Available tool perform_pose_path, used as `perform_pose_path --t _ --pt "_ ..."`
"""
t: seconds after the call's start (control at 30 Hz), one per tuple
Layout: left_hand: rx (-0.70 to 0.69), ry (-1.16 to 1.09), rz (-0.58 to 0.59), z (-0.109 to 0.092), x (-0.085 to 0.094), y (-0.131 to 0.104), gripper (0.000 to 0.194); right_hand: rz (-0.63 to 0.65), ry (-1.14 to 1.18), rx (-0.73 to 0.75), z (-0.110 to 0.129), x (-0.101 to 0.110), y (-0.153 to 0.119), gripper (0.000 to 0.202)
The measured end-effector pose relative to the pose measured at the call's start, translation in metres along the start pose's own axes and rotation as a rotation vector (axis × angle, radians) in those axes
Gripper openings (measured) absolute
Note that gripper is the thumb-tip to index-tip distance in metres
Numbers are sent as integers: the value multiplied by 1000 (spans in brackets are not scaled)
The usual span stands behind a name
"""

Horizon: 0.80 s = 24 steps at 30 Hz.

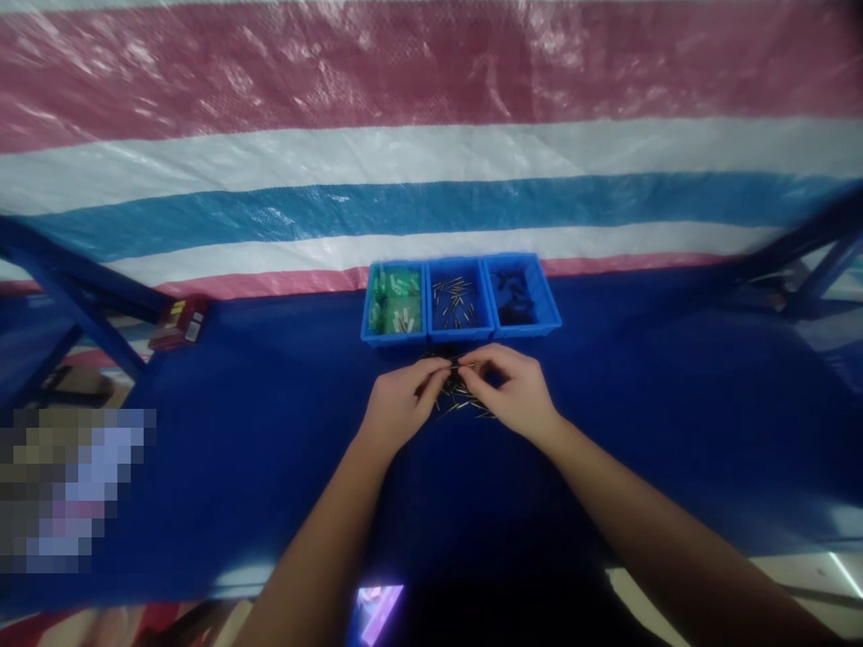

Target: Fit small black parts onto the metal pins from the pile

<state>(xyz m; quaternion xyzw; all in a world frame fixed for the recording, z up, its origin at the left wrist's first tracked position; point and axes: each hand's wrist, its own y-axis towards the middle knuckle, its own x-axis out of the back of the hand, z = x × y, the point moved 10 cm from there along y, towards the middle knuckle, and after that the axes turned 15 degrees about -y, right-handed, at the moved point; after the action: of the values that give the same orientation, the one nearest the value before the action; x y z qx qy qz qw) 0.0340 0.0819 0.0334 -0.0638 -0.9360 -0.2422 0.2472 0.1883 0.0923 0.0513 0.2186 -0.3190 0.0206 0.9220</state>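
My left hand [404, 402] and my right hand [518, 388] meet fingertip to fingertip above the table, both closed in a pinch. Between them is a thin metallic pin [459, 367], small and partly covered by the fingers. A loose pile of similar thin brassy pins [465, 406] lies right below the hands, partly hidden by them. Just beyond stand three blue bins side by side: the left bin [395, 341] holds green and clear pieces, the middle bin [460, 335] thin metal pins, and the right bin [529, 331] dark pieces too dim to make out.
The blue table surface [283, 404] spreads to both sides. A red box [181, 322] sits at the back left, by a blue metal frame [81, 288]. Striped sheeting [431, 153] hangs behind. A lit screen [375, 615] shows at the table's near edge.
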Motion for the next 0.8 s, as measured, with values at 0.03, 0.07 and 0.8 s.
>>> perform_pose_path --t 0.03,0.07,0.8 --pt "-14 -9 -3 -1 0 0 20 2 5 -1 0 0 0 8" --pt "-22 -18 -7 -2 0 0 19 2 9 -1 0 -1 0 8" --pt "8 -46 -6 -1 2 1 17 12 13 -46 -5 -2 -1 11"
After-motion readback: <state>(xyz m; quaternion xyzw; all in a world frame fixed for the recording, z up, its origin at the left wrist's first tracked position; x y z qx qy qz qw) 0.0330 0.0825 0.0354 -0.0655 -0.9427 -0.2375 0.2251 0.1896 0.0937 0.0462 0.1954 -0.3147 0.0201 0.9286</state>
